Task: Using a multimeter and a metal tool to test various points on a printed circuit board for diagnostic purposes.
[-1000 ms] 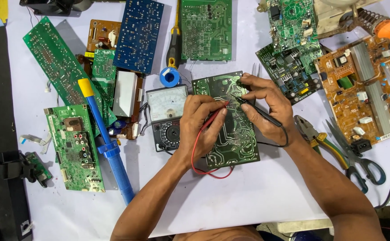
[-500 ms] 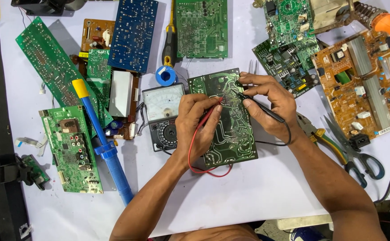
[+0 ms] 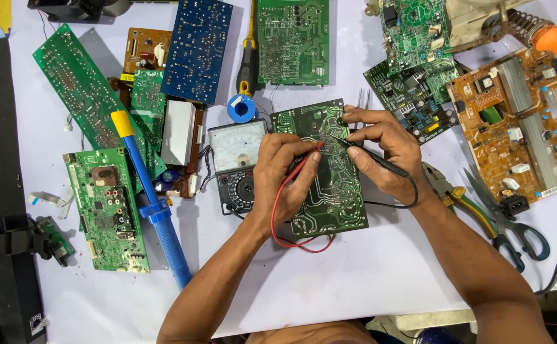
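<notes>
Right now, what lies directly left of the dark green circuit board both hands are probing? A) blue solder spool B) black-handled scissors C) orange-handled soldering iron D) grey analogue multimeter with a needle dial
D: the grey analogue multimeter with a needle dial sits against the left edge of the dark green circuit board, beside the left hand with the red probe; the right hand holds the black probe.

The green printed circuit board (image 3: 320, 172) lies at table centre, solder side up. The grey analogue multimeter (image 3: 235, 164) touches its left edge. The blue spool of solder wire (image 3: 241, 108) sits just behind the multimeter. The blue-handled desoldering pump (image 3: 154, 204) lies farther left; the yellow-green-handled pliers (image 3: 460, 197) and black-handled scissors (image 3: 505, 216) lie right.
</notes>
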